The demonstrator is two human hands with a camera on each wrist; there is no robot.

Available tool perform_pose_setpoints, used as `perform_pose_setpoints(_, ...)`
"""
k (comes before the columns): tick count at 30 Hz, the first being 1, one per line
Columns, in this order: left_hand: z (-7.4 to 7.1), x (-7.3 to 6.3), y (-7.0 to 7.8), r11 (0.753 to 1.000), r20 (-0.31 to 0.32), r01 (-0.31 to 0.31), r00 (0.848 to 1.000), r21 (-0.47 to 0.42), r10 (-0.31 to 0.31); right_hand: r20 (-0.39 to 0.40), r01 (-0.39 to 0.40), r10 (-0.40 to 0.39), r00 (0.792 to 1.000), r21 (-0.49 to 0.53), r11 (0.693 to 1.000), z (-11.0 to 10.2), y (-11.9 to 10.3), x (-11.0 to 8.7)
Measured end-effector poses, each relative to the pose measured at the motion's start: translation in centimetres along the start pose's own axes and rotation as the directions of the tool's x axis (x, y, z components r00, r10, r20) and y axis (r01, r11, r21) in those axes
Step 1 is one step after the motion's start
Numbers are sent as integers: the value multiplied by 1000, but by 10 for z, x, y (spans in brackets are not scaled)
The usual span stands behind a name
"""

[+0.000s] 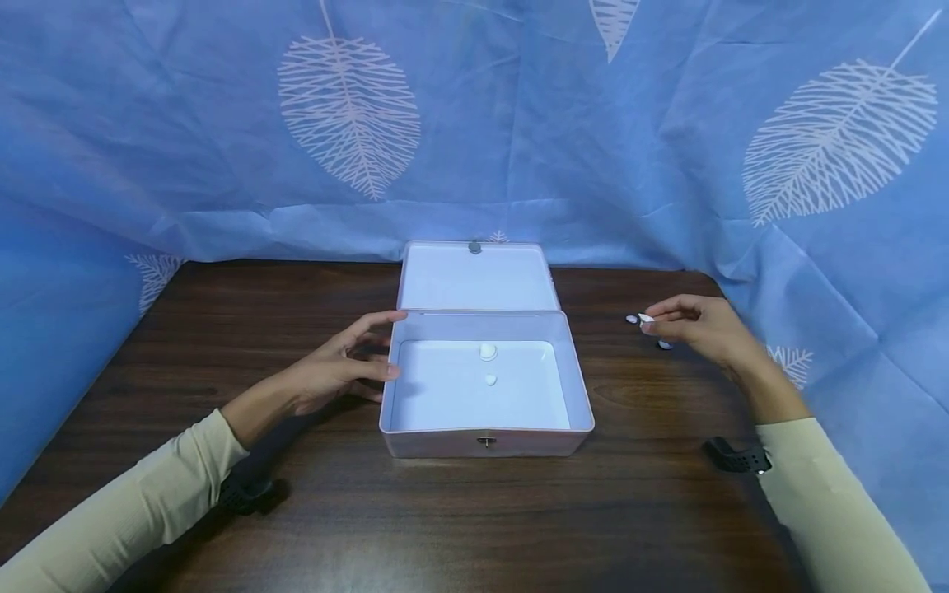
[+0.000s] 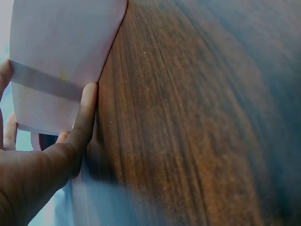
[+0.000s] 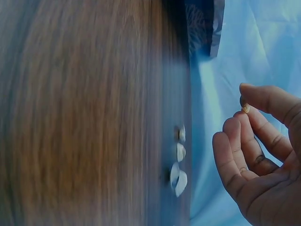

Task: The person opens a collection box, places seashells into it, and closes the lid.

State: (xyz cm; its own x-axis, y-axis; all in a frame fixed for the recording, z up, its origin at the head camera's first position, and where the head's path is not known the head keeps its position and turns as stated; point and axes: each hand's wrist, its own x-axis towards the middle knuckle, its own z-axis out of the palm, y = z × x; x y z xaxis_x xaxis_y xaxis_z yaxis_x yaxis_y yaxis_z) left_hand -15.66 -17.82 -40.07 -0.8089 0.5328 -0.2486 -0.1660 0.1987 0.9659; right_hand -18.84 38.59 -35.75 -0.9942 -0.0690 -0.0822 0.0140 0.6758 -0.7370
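Note:
An open pale, shallow metal box (image 1: 485,443) stands with its lid (image 1: 478,276) tipped back. On its floor lie two small white seashells, a larger shell (image 1: 488,352) and a smaller shell (image 1: 491,380). My left hand (image 1: 337,366) rests against the box's left side, fingers spread and fairly straight; in the left wrist view one finger (image 2: 88,101) touches the wall low down. To the right of the box, my right hand (image 1: 693,329) pinches a small seashell (image 3: 245,108) between thumb and fingertip, above the table. Loose white shells (image 3: 181,152) lie close by.
The dark wooden table (image 1: 474,527) carries everything. A blue cloth (image 1: 474,123) with white leaf patterns hangs behind and along the sides. Black straps, one strap (image 1: 734,455) at the right wrist, sit near both sleeves. A small latch (image 1: 486,441) marks the box's front.

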Motion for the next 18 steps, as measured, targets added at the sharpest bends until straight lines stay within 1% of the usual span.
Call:
perform_pose_setpoints(3, -1, -1, 0, 1000, 0, -4, 1000, -4, 4, 7, 13, -13, 1000, -1, 1000, 6, -6, 1)
perform_pose_setpoints(9, 0, 0, 0, 1000, -5, -9, 1000, -8, 9, -5, 42, -43, 999, -43, 998, 13, -20, -2)
perform_pose_setpoints(18, 2, 0, 1, 1000, -19, -24, 1000, -1, 24, -6, 52, -52, 999, -50, 997, 20, -35, -7)
